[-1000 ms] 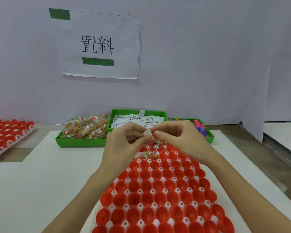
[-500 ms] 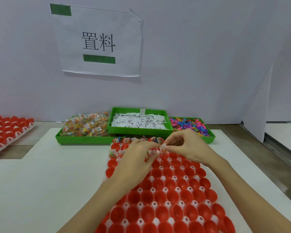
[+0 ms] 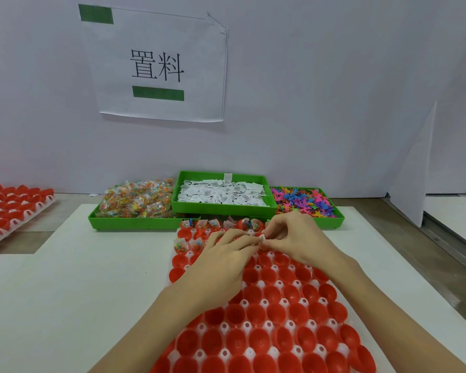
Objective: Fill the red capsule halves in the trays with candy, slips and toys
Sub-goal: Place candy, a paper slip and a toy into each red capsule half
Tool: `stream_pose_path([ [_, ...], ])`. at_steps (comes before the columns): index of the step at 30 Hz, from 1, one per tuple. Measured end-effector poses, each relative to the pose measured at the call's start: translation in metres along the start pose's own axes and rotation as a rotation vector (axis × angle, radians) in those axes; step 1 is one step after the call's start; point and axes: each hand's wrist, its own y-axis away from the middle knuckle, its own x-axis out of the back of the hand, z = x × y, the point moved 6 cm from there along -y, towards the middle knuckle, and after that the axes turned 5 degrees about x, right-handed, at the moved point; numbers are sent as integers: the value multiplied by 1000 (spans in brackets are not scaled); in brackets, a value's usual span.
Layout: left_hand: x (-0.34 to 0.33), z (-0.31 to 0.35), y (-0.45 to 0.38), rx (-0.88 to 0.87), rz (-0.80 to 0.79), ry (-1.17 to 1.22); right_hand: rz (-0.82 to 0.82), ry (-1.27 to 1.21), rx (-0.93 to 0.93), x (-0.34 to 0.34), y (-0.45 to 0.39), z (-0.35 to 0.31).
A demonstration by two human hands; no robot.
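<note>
- The tray (image 3: 267,329) of red capsule halves (image 3: 256,310) lies on the white bench (image 3: 78,278), just in front of three green bins: candy (image 3: 137,200) in the left bin, paper slips (image 3: 221,195) in the middle one, coloured toys (image 3: 304,201) in the right one
- Compared with a second ago, both hands have dropped from in front of the slip bin to the far end of the tray, so the far row is now in view
- The left hand (image 3: 221,265) has its fingers curled and its fingertips at a small white slip (image 3: 262,239); what else its palm holds, I cannot tell
- The right hand (image 3: 296,238) pinches the same slip between thumb and forefinger, its other fingers bent loosely
- The slip sits just above the second row from the far end of the tray, right of that row's middle
- The far row (image 3: 221,224) already carries candy packets and slips, and a toy shows in at least one half; two halves (image 3: 189,244) at the left end of the second row hold candy and a slip
- My reading: the descent means the slip is about to go into a second-row half, so filling is working along that row
- Most of the tray nearer the person is bare red halves, so the job is at an early stage
- A second tray (image 3: 8,208) of red halves waits well to the left of the tray in use
</note>
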Motion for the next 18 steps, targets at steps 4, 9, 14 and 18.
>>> stream_pose_path([
  [4,-3,0,1,-1,-8,-29,29,-8,-76,0,1,5],
  [9,0,-3,1,12,-7,-35,13,-39,-80,-6,3,2],
  [14,1,-3,1,14,-16,-3,-56,33,-71,-4,2,-3],
  [18,1,-3,0,21,-21,22,-62,68,-66,-5,1,-6],
])
